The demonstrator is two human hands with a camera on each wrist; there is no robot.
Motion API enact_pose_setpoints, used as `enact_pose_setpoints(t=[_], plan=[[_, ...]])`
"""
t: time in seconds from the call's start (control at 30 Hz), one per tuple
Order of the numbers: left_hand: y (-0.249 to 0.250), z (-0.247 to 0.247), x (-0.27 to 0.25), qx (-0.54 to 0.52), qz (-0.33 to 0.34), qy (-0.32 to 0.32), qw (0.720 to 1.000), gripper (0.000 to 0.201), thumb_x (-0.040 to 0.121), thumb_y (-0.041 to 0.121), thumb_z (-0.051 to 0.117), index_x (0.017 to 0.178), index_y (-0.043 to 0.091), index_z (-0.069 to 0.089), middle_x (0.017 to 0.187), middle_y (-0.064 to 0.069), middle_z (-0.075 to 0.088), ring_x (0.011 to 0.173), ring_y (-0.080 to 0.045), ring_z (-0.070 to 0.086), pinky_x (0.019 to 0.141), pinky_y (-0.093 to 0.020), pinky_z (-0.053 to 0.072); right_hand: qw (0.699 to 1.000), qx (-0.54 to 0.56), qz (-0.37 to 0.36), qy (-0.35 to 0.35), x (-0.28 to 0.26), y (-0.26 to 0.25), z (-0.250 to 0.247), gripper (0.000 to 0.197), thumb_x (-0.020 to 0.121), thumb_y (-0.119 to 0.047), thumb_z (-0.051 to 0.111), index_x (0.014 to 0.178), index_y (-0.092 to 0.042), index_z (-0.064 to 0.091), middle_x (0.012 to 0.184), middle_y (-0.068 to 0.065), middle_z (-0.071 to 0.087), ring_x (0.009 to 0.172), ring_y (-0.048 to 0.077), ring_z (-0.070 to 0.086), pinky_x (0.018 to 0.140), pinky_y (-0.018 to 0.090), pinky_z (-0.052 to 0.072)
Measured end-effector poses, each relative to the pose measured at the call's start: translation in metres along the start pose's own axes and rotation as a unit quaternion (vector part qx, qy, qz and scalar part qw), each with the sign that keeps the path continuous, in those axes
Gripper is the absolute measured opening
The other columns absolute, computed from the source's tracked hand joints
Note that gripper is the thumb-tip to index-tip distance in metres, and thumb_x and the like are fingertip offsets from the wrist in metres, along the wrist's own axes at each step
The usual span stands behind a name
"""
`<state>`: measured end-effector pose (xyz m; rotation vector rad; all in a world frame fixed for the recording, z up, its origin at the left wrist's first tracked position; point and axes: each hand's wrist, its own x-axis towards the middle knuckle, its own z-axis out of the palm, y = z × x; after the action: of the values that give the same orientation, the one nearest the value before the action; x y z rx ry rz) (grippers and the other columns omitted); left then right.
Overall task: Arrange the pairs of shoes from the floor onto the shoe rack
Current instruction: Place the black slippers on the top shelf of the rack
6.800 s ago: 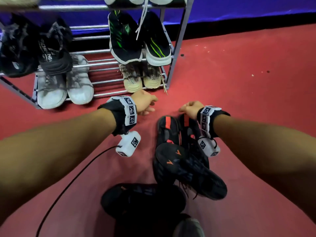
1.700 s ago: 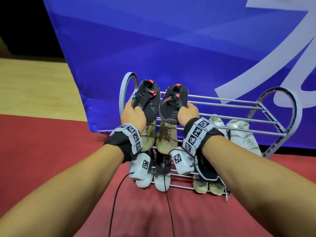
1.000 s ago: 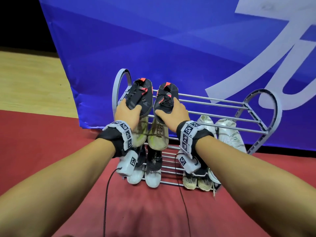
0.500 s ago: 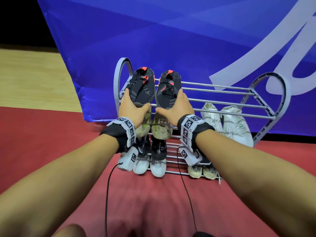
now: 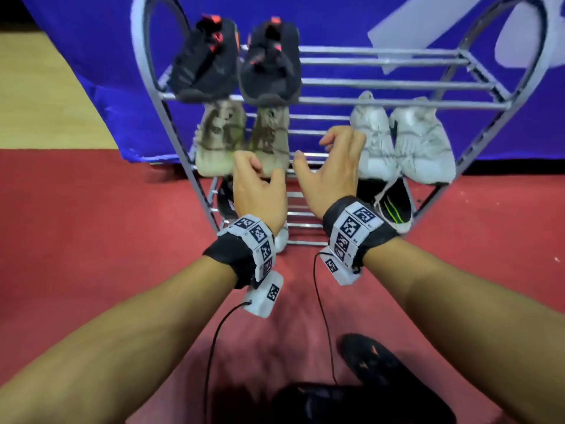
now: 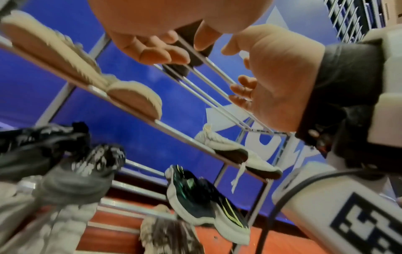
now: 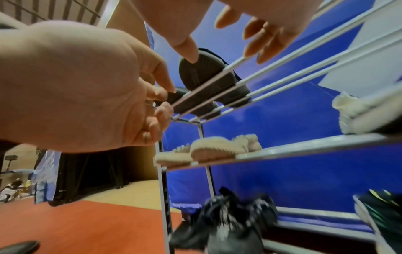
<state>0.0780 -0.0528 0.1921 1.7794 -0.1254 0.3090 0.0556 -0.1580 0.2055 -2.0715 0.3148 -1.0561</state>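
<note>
1. Shoes: one black pair with red tabs (image 5: 235, 61) sits on the top shelf of the shoe rack (image 5: 397, 101), at its left end, toes toward the front rail.
2. One shelf below the top of the rack, a tan pair (image 5: 241, 139) sits at the left and a white pair (image 5: 403, 142) at the right.
3. Lower in the rack, a black shoe with green stripes (image 5: 394, 203) shows at the right. The left wrist view shows more dark and grey shoes on the lower shelves; blur prevents a count.
4. The left hand (image 5: 260, 191) hangs in front of the rack, below the top shelf. Its fingers are loosely curled and hold nothing.
5. The right hand (image 5: 333, 166) hangs just beside it, also in front of the rack. Its fingers are spread and relaxed, and it holds nothing.
6. The two hands are apart from each other and clear of every shoe.
7. On the red floor (image 5: 91, 224) in front of the rack, near the person, lies at least one black shoe with orange marks (image 5: 376, 362). A second dark shape beside it is likely its mate; this cannot be confirmed.
8. Status, as a judgement: most pairs are racked. The pair on the floor remains.
9. The right part of the top shelf is bare and probably suits the remaining pair.
</note>
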Motion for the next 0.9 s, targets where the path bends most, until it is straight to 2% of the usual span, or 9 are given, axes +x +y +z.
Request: enact_pose_setpoints(t=[0.13,0.27,0.37,0.43,0.5,0.6,0.77,0.87,0.9], plan=[[-0.039,0.026,-0.042,0.009,-0.036,-0.082,0.996,0.017,0.078,0.013,0.052,0.091,0.020,0.045,0.082,0.001,0.053,0.063,-0.012,0.045,0.062,-0.021,0.041,0.997,-0.040,0.032,-0.062,-0.045,0.051,-0.017,0.022,0.077,-0.015,0.058,0.097,-0.011,0.051,0.103,0.002,0.042,0.087,0.016,0.049,0.081,0.033,0.047],[-0.094,0.045,-0.086,0.040,-0.112,-0.199,0.973,0.021,0.082,0.013,0.057,0.097,0.026,0.051,0.077,0.008,0.058,0.068,-0.017,0.061,0.071,-0.040,0.056,0.976,-0.053,0.138,-0.158,-0.099,0.102,-0.027,0.020,0.079,-0.018,0.057,0.099,-0.019,0.055,0.103,-0.002,0.050,0.075,0.014,0.057,0.077,0.041,0.053],[-0.132,0.055,-0.120,0.084,-0.168,-0.286,0.940,0.021,0.078,0.019,0.056,0.096,0.029,0.053,0.083,-0.004,0.068,0.079,-0.026,0.070,0.077,-0.044,0.058,0.950,-0.070,0.208,-0.223,-0.138,0.135,-0.035,0.020,0.081,-0.013,0.060,0.101,-0.019,0.059,0.103,-0.003,0.052,0.084,0.011,0.056,0.084,0.038,0.053],[-0.153,0.060,-0.140,0.108,-0.189,-0.350,0.911,0.019,0.082,0.017,0.058,0.098,0.027,0.053,0.086,-0.001,0.067,0.080,-0.024,0.068,0.078,-0.040,0.057,0.925,-0.097,0.238,-0.281,-0.158,0.153,-0.043,0.024,0.084,-0.011,0.059,0.107,-0.019,0.061,0.107,-0.002,0.056,0.093,0.013,0.058,0.089,0.037,0.052],[-0.169,0.063,-0.156,0.119,-0.204,-0.398,0.886,0.017,0.088,0.009,0.058,0.099,0.020,0.053,0.081,0.004,0.062,0.071,-0.018,0.061,0.069,-0.030,0.052,0.893,-0.140,0.263,-0.339,-0.175,0.167,-0.051,0.025,0.088,-0.012,0.056,0.110,-0.019,0.062,0.109,-0.001,0.064,0.097,0.017,0.062,0.092,0.034,0.050],[-0.192,0.067,-0.175,0.120,-0.250,-0.440,0.854,0.017,0.090,0.002,0.058,0.094,0.019,0.054,0.075,0.001,0.061,0.056,-0.014,0.053,0.059,-0.026,0.044,0.844,-0.159,0.311,-0.408,-0.196,0.180,-0.061,0.023,0.091,-0.014,0.052,0.108,-0.022,0.066,0.100,-0.003,0.071,0.095,0.019,0.065,0.085,0.024,0.048],[-0.225,0.063,-0.198,0.137,-0.322,-0.501,0.791,0.015,0.088,0.002,0.064,0.091,0.016,0.057,0.083,-0.010,0.068,0.067,-0.021,0.061,0.073,-0.035,0.056,0.808,-0.201,0.333,-0.442,-0.231,0.202,-0.070,0.021,0.089,-0.017,0.058,0.106,-0.022,0.068,0.104,-0.001,0.073,0.101,0.020,0.067,0.094,0.030,0.051],[-0.235,0.055,-0.207,0.131,-0.391,-0.477,0.776,0.013,0.093,0.003,0.060,0.098,0.015,0.058,0.083,-0.003,0.064,0.062,-0.013,0.058,0.043,-0.018,0.048,0.787,-0.242,0.329,-0.462,-0.244,0.213,-0.081,0.025,0.088,-0.024,0.062,0.113,-0.023,0.067,0.117,0.002,0.070,0.112,0.023,0.062,0.100,0.030,0.048],[-0.240,0.052,-0.210,0.135,-0.404,-0.473,0.772,0.014,0.094,0.004,0.058,0.100,0.016,0.058,0.083,-0.002,0.063,0.061,-0.011,0.057,0.040,-0.016,0.043,0.776,-0.260,0.328,-0.471,-0.247,0.216,-0.085,0.029,0.088,-0.028,0.063,0.116,-0.023,0.066,0.122,0.003,0.067,0.118,0.025,0.059,0.104,0.030,0.044]])
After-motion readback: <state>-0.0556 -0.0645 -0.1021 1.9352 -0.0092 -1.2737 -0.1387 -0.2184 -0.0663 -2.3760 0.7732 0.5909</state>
